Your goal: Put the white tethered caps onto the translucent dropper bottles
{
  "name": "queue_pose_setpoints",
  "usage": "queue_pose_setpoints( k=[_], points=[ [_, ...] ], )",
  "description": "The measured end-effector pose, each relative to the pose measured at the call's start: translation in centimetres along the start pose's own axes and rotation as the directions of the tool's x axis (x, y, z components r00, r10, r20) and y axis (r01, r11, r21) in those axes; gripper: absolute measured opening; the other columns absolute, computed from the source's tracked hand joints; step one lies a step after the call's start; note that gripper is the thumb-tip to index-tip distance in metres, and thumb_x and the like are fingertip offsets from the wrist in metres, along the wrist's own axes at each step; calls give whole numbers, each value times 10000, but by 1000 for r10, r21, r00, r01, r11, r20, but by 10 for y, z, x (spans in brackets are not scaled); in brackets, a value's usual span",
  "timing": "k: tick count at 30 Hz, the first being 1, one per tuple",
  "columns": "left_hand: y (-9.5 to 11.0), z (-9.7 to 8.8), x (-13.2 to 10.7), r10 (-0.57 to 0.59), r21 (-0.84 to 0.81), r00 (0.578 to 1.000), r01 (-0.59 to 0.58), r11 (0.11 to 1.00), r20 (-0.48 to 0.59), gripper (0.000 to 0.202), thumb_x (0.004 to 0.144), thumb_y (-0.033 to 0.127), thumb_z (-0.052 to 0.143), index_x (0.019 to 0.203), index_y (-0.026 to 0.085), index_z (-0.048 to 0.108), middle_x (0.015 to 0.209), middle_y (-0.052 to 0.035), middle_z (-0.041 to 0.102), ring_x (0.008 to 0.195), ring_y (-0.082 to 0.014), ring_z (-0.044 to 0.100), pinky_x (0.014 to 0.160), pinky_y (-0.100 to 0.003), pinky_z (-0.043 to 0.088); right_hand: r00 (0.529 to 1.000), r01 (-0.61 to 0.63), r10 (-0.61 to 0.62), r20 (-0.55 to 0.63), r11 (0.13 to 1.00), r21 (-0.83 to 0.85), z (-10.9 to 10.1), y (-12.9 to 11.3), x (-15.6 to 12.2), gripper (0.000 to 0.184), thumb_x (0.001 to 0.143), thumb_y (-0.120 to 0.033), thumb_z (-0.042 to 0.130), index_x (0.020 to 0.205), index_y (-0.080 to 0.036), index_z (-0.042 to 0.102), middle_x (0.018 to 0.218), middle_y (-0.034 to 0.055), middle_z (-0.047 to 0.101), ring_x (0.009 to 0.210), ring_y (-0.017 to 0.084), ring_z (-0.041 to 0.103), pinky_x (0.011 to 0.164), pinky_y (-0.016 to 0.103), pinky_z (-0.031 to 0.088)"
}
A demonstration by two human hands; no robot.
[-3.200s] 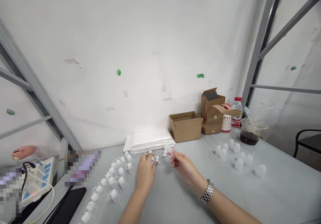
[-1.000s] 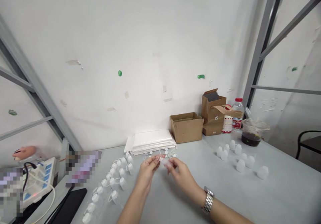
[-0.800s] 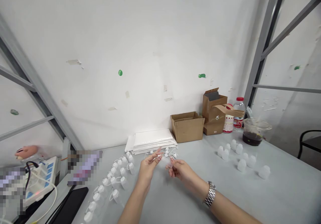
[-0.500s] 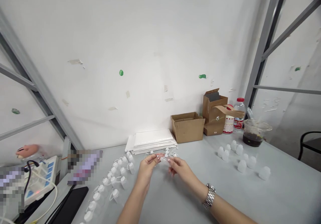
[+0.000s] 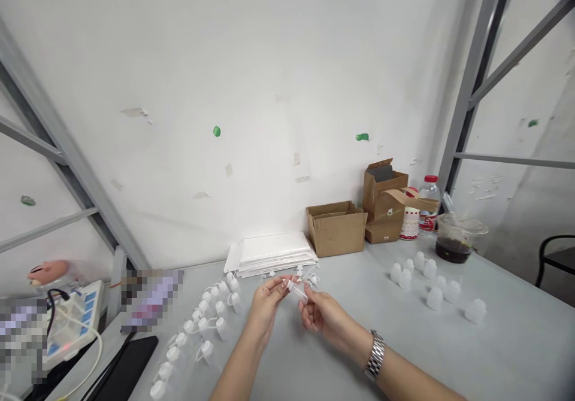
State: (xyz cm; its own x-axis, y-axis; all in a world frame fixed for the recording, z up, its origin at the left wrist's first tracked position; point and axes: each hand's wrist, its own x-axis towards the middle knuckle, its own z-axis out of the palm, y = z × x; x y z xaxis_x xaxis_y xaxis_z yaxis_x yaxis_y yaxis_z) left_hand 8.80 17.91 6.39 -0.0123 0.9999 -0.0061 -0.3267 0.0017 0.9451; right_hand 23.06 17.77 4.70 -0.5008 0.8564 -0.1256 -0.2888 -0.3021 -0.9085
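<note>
The left hand (image 5: 265,303) and right hand (image 5: 327,317) pinch one bottle (image 5: 298,291) between them, with loose caps (image 5: 314,279) just beyond it, capped bottles (image 5: 203,325) to its left seemingly done and bare bottles (image 5: 434,298) to its right apparently remaining.

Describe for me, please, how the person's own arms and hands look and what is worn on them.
The left hand and right hand are gloveless, and no sleeve shows on the left forearm or right forearm. On the right wrist is a silver-coloured metal link band, apparently a watch; its dial cannot be made out.
</note>
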Motion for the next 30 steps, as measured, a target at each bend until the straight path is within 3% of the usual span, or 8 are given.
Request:
queue_pose_setpoints(
  k=[3,8,12,15,20,25,27,30],
  points=[
    [-4,0,1,34,-15,998,-34,999,-44,314,555,348,741,779,131,700,844,-102,718,858,-228,632,896,-362,406,998,38,-43,-55,995,-90,2,-1,2,575,686,-694,454,636,-136,584,428,-11,521,371,80,421,434,223,303],
    [-8,-3,3,43,53,995,-38,998,-95,329,568,371,730,796,134,705,928,-120,708,972,-260,603,927,-371,381,940,221,-278,-199,939,-264,1,0,7,491,514,-602,693,720,-175,562,558,-23,568,484,123,508,494,253,401],
    [-3,-4,3,60,78,995,-54,996,-75,308,535,356,751,758,146,712,1000,-121,690,1070,-269,553,963,-357,347,992,71,-83,-93,990,-125,0,0,3,488,658,-643,551,590,-160,535,415,-34,497,373,80,425,456,228,342],
    [2,-3,2,56,98,997,-51,994,-48,298,536,362,750,746,154,712,979,-115,697,1054,-271,563,951,-360,357,999,-44,44,-6,998,-44,0,-1,1,574,741,-667,408,566,-142,562,381,-25,479,338,64,382,445,222,318],
    [7,0,-1,4,158,999,3,987,-46,341,547,389,737,798,159,709,905,-99,716,903,-256,623,879,-363,404,988,103,-122,-97,979,-177,-3,-1,5,506,640,-643,571,704,-141,584,496,-4,577,433,107,492,513,249,372],
    [4,-2,1,-22,348,999,5,938,45,223,549,346,733,689,173,724,788,-99,723,860,-263,623,848,-348,409,974,156,-193,-121,952,-264,-10,-2,10,519,638,-687,516,640,-167,520,491,-24,533,443,111,473,517,258,369],
    [2,-5,3,25,397,1000,-29,917,13,170,546,347,727,585,183,711,773,-102,714,868,-266,610,841,-342,405,954,184,-256,-156,911,-369,-12,-3,10,503,670,-683,476,602,-185,482,494,-25,521,455,118,469,528,266,376],
    [3,-7,4,124,426,991,-92,900,-49,160,520,349,735,513,197,688,875,-98,686,912,-260,577,829,-331,404,881,213,-416,-228,777,-593,-14,-2,9,437,753,-609,439,609,-198,472,532,-16,537,525,143,491,562,270,381]
  ],
)
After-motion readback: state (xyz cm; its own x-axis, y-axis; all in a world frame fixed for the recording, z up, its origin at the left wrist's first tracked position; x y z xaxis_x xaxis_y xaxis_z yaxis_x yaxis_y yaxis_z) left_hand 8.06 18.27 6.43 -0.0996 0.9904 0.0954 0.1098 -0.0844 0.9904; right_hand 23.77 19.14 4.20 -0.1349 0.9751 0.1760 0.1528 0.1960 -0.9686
